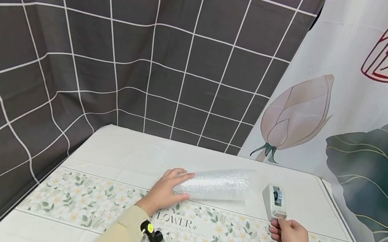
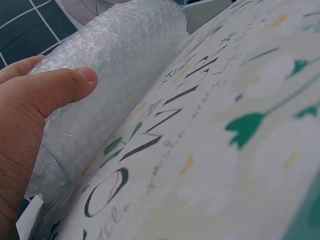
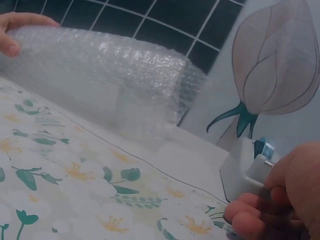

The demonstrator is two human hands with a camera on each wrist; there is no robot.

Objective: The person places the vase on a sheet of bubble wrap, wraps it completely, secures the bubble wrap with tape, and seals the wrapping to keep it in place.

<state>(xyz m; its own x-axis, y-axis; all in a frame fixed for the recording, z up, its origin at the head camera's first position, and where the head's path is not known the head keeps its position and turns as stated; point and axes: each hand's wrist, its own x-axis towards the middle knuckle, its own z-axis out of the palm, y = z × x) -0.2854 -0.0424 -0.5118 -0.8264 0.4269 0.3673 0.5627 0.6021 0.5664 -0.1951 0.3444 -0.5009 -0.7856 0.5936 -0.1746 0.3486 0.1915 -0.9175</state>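
A cloudy, clear roll of bubble wrap [image 1: 219, 184] lies slantwise on the table, its far end loose and ragged. My left hand [image 1: 166, 189] holds its left end, thumb along the near side and fingers over the top; in the left wrist view the thumb [image 2: 75, 87] presses the bubbles. To the right stands a white tape dispenser [image 1: 275, 201] with a small roll of tape [image 1: 277, 195] in it. Thumb and forefinger of my right hand [image 1: 292, 238] pinch at the dispenser's cutter end, the other fingers curled. The clear tape between them hardly shows.
The white table cover [image 1: 127, 148] has a flowered band [image 1: 86, 201] with lettering across it. A dark grid-patterned curtain [image 1: 168, 47] hangs behind and to the left. A white cloth with a printed lotus bud [image 1: 296, 113] hangs at the right.
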